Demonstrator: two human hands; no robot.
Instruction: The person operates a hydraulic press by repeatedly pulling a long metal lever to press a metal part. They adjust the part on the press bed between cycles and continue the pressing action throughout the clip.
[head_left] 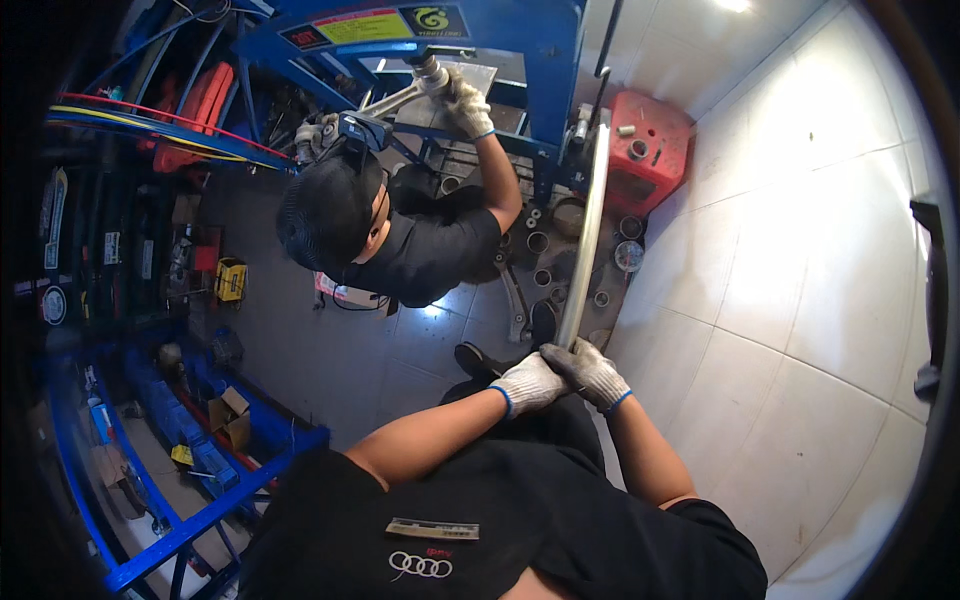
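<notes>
Metal pipe (586, 230), long and pale, rises from the person's two gloved hands and runs forward, leaning slightly to the right. The left hand (530, 383) and the right hand (590, 377) are pressed together, closed around its near end, the right lapping over the left's fingertips. Some fingers are hidden.

Ahead of the hands, the pipe's far end stands beside an upright of a blue press frame (553, 100), with a red boxy stand (650, 150) just to its right; what the pipe fits onto there cannot be made out. Forward and left of the hands, a co-worker's gloved hand (466, 106) steadies a metal sleeve (431, 76) at the end of a suspension arm (393, 101), under the press's crossbeam.

The step in hand appears to be levering, with the pipe serving as a pump handle while the co-worker keeps the part lined up. The next move seems to call for a firm two-handed stroke, timed to the co-worker, whose fingers are near the pressing point.

Nearer the hands, a second suspension arm (515, 300) lies on the floor, and loose metal rings (538, 242) sit beyond it.
</notes>
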